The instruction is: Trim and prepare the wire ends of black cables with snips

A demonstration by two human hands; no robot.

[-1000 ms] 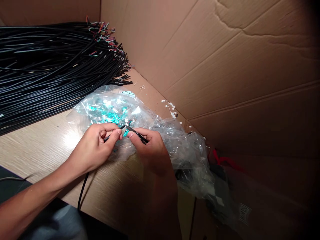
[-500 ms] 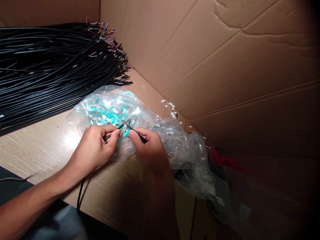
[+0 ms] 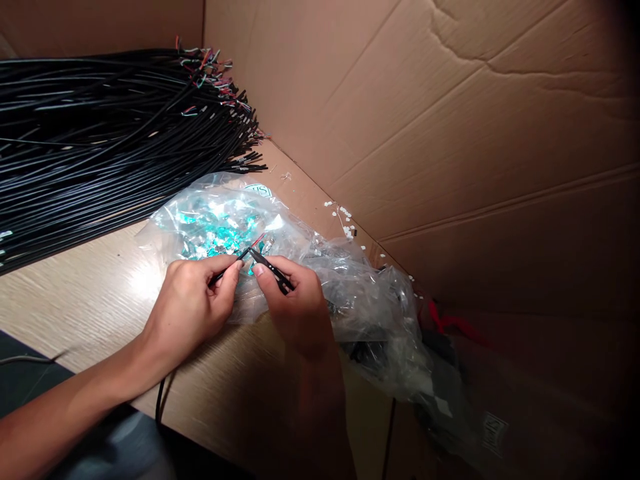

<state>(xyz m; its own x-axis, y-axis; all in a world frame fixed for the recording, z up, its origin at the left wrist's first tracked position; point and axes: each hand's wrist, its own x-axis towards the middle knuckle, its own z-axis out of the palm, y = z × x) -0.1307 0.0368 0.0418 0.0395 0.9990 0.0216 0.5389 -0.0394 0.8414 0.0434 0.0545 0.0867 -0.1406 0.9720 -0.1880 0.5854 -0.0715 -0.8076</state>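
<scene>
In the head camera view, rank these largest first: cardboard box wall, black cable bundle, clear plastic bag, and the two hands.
Largest is the cardboard box wall, then the black cable bundle, then the clear plastic bag. The left hand and right hand look alike, so I won't rank them.

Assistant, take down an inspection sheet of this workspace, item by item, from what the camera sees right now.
Surface: light wood-grain tabletop, running into a cardboard wall.
Job's things: black cable and black cable end, pinched close together above the bag.
Clutter: clear plastic bag holding teal parts; small white bits along the cardboard's base.
Grippers: bare hands; left hand pinches the black cable, right hand pinches the black cable end.
Cables: large bundle of black cables, with coloured wires at its ends.
Surroundings: cardboard box wall; red strap in shadow.
</scene>
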